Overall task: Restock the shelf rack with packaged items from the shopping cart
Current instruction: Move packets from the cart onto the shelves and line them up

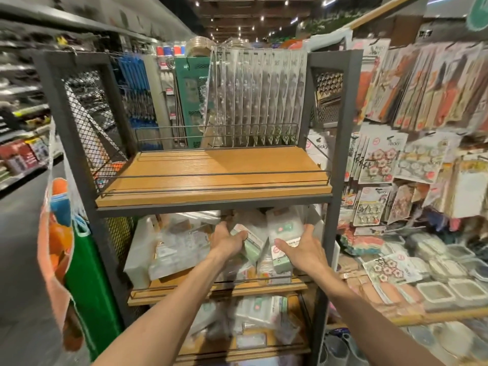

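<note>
Both hands are in the middle shelf of the rack. The left hand has its fingers curled round the left pack. The right hand grips the right pack, with the thumb on one side and the fingers on the other. Both packs sit in a messy pile on that shelf. I cannot see the cart.

The pile looks loose, and many packs lean on each other. If a hand pushes or pulls too fast, the packs next to it may slide. The wire rail at the front is low, so a sliding pack could go over it and drop to the floor or onto the bottom shelf, which is also full.

The packs are in shiny plastic and look slippery. One could slip out of a loose grip. The two packs are close together, so they may bump as they move.

The top shelf has bare wood at the front, with clear packs standing in a row at the back. A knock to the rack could tip that row.
</note>
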A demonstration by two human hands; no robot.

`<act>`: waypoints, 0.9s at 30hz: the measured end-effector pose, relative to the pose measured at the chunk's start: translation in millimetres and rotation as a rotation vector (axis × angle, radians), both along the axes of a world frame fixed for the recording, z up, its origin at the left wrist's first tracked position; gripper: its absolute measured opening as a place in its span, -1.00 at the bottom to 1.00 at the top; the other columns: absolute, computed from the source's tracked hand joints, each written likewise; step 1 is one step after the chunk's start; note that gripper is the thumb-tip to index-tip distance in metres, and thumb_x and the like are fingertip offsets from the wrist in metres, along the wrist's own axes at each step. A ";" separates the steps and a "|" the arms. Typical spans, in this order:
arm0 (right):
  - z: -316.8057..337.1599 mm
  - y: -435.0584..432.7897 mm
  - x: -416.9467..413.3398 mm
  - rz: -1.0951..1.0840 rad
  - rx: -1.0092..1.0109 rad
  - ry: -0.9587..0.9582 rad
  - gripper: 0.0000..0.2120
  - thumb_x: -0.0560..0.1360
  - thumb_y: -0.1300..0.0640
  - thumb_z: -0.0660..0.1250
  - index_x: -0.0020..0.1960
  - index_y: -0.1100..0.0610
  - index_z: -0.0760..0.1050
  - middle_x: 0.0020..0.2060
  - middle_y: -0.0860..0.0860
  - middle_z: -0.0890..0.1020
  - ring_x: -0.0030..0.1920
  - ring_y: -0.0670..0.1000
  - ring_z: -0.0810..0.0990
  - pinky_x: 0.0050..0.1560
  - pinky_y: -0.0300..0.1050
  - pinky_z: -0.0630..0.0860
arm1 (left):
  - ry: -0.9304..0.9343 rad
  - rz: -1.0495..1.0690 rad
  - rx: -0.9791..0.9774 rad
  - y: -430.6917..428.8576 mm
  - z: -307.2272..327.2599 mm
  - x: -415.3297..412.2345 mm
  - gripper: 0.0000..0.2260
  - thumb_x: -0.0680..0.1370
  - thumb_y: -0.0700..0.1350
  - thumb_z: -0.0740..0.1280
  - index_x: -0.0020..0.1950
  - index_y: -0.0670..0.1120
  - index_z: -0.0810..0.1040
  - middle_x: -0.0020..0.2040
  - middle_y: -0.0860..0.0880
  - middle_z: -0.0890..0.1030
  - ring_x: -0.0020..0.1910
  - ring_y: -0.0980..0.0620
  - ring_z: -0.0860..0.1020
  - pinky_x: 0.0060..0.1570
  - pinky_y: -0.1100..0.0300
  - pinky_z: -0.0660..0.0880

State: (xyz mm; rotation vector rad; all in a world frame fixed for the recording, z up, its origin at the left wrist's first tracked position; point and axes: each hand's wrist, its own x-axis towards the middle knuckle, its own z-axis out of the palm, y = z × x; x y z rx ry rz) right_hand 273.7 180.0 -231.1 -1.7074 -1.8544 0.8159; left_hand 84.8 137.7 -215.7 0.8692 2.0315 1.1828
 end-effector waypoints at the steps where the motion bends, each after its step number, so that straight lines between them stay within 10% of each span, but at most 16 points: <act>1: 3.3 -5.1 3.0 0.009 0.014 0.034 -0.24 0.36 -0.29 0.41 0.31 0.10 0.16 0.27 0.14 0.45 0.20 0.18 0.49 0.08 -0.01 0.47 | -0.031 -0.005 0.030 -5.3 1.0 -2.6 -0.71 0.49 -0.11 0.45 0.17 -0.05 0.48 0.16 -0.04 0.60 0.12 -0.07 0.57 0.14 0.06 0.52; 5: 8.7 -37.6 15.5 0.041 0.032 0.136 -0.27 0.29 -0.35 0.42 0.26 0.00 0.20 0.19 0.03 0.53 0.16 0.09 0.54 0.08 0.01 0.50 | -0.165 -0.050 0.123 -49.6 3.7 -16.2 -0.75 0.46 -0.21 0.47 -0.01 0.08 0.50 0.05 -0.09 0.65 0.01 -0.09 0.64 0.09 -0.08 0.58; 13: 5.1 -141.9 -2.3 0.227 -0.051 0.315 -0.35 0.18 -0.41 0.47 0.11 -0.19 0.27 -0.04 -0.13 0.66 -0.07 -0.13 0.65 -0.01 0.01 0.59 | -0.228 -0.142 0.179 -187.7 2.7 -44.4 -0.75 0.51 -0.25 0.41 0.14 -0.01 0.57 -0.01 -0.02 0.68 -0.13 0.16 0.67 -0.28 0.33 0.54; 19: -6.2 -224.0 -71.6 0.513 -0.147 0.281 -0.50 0.33 -0.03 0.54 0.09 -0.08 0.30 -0.23 -0.05 0.71 -0.25 -0.09 0.69 -0.16 -0.03 0.63 | -0.221 0.040 0.182 -308.2 -35.5 -94.2 -0.75 0.43 -0.32 0.48 0.06 -0.09 0.62 -0.16 0.02 0.70 -0.21 0.15 0.64 -0.30 0.38 0.50; 24: -65.3 -287.2 -141.7 0.821 -0.133 0.140 -0.63 0.44 0.11 0.46 0.17 -0.07 0.40 0.04 -0.11 0.60 0.03 -0.13 0.60 -0.03 -0.33 0.48 | -0.262 0.260 0.127 -432.1 -95.8 -137.7 -0.68 0.37 -0.13 0.53 0.10 -0.06 0.63 -0.06 -0.03 0.69 -0.13 0.10 0.63 -0.11 0.24 0.53; 27: -113.3 -339.0 -174.9 1.026 -0.234 -0.073 -0.46 0.43 -0.24 0.34 0.28 -0.45 0.11 0.26 -0.14 0.44 0.28 -0.08 0.47 0.20 -0.41 0.33 | -0.317 0.436 0.046 -511.3 -142.5 -145.3 -0.76 0.47 -0.26 0.45 0.10 -0.04 0.62 -0.08 -0.06 0.66 -0.19 0.11 0.58 -0.32 0.33 0.48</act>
